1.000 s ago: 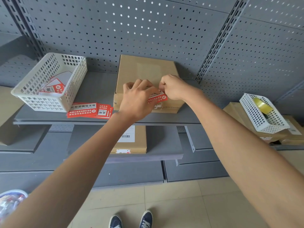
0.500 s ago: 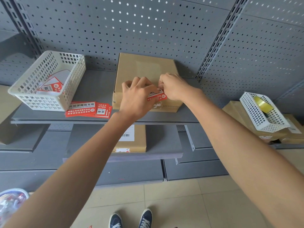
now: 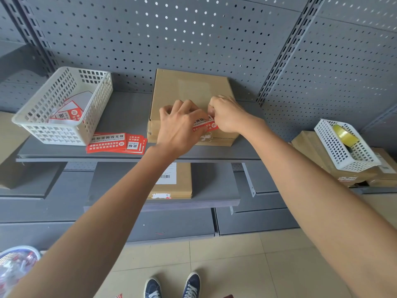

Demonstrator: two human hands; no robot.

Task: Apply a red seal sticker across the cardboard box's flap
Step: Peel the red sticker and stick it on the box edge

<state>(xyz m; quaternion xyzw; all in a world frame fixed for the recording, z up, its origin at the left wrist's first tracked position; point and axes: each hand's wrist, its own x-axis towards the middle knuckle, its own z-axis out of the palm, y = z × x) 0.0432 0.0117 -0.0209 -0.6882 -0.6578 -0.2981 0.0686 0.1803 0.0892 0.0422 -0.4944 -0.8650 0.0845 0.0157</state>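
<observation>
A flat brown cardboard box (image 3: 191, 89) lies on the grey shelf (image 3: 129, 110) against the pegboard wall. A red seal sticker (image 3: 205, 125) with white print sits over the box's near top edge, between my two hands. My left hand (image 3: 179, 127) covers the sticker's left part, its fingers spread on the box top. My right hand (image 3: 227, 115) pinches the sticker's right end with curled fingers. The sticker's ends are hidden under my hands, so I cannot tell how much of it lies stuck to the box.
A stack of red stickers (image 3: 117, 143) lies on the shelf left of the box. A white mesh basket (image 3: 64, 106) with sticker sheets stands further left. Another basket (image 3: 343, 145) holding a tape roll rests on boxes at the right. A labelled box (image 3: 174, 181) lies on the lower shelf.
Both hands and the sticker have stayed at the box's near edge. The view has drifted slightly; my fingers have shifted only a little.
</observation>
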